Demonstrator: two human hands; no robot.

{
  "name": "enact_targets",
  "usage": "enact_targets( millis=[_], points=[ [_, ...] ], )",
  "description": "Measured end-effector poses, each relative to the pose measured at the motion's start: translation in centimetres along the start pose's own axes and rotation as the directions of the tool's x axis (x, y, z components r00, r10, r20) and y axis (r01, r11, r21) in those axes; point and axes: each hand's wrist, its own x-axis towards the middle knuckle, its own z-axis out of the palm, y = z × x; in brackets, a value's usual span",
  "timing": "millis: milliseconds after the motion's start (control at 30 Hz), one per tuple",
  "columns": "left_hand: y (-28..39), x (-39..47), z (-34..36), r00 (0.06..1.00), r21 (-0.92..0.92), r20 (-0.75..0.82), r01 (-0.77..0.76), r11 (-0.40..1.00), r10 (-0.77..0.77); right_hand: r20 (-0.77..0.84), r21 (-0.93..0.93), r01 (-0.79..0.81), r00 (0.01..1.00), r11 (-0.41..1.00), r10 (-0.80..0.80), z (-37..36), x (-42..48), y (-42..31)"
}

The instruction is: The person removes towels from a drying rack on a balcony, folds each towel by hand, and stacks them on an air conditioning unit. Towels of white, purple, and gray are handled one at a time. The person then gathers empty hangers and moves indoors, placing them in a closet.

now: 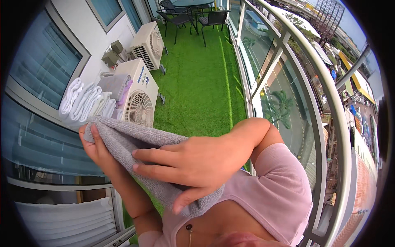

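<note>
A gray terry towel (123, 136) stretches in a loose fold in front of my chest. At its far left corner, my left hand (94, 145) pinches the cloth between thumb and fingers. My right hand (191, 166) holds the nearer end, back of the hand upward, with fingers spread over the fold and the thumb low on the cloth. Its palm and part of the towel beneath are hidden. Just beyond my left hand, folded white towels (83, 100) stand in a row beside a folded gray towel (114, 86) and a lilac cloth (125, 92).
The folded laundry rests on a Panasonic outdoor air-conditioner unit (139, 74); another unit (149, 46) stands behind it. Windows (46, 55) line the left wall. A metal railing (331, 102) with glass runs along the right. Green artificial turf (194, 80) leads to dark chairs (216, 18) and a round table (193, 3).
</note>
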Motion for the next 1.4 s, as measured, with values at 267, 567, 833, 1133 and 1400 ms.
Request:
enact_targets(
  millis=[267,567,833,1133,1400],
  points=[
    [-5.6,5.6,1.7,0.984,0.087,-0.039,-0.171,0.981,0.175,0.494,-0.082,-0.192,0.844,0.978,0.207,-6.7,-8.4,11.0],
    [-9.5,9.4,2.9,0.900,-0.376,0.419,0.292,0.880,-0.120,-0.271,0.462,-0.403,0.784,0.790,0.558,-14.5,-11.8,19.0],
    [-27.9,3.8,9.5,0.334,0.181,0.453,0.874,0.452,-0.826,-0.077,0.592,-0.749,0.314,0.297,0.946,-2.7,-22.1,34.2],
    [-36.5,18.3,13.4,0.684,0.300,0.327,0.579,0.758,-0.652,-0.217,0.455,-0.756,0.417,0.470,0.883,-7.1,-17.8,45.7],
    [-43.3,20.8,9.8,0.212,0.873,0.444,0.116,0.474,-0.870,0.199,0.452,-0.831,0.448,0.324,0.872,-4.9,-14.5,56.7]
  ],
)
